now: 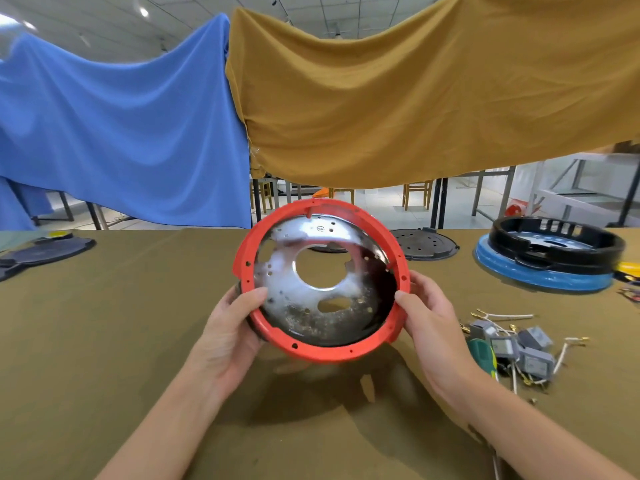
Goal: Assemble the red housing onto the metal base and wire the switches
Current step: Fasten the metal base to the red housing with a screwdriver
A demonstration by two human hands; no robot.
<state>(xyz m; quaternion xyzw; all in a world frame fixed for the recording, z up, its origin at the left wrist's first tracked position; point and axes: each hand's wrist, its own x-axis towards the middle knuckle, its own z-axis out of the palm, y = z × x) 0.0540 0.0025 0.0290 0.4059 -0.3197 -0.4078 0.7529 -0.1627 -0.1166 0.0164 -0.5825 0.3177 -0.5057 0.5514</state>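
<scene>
The red ring-shaped housing [322, 353] sits around the shiny round metal base [294, 285], which has a large centre hole. Both are held tilted up above the table, facing me. My left hand [232, 327] grips the housing's left rim with the thumb over the edge. On the right rim, my right hand [429, 317] holds it the same way. Several grey switches [523, 348] with white wires lie on the cloth to the right, apart from my hands.
An olive cloth covers the table [104, 341]. A green-handled screwdriver [482, 355] lies beside the switches. Black rings stacked on a blue ring [547, 251] stand far right. Dark round plates lie at far centre [426, 242] and far left [45, 251]. Blue and mustard cloths hang behind.
</scene>
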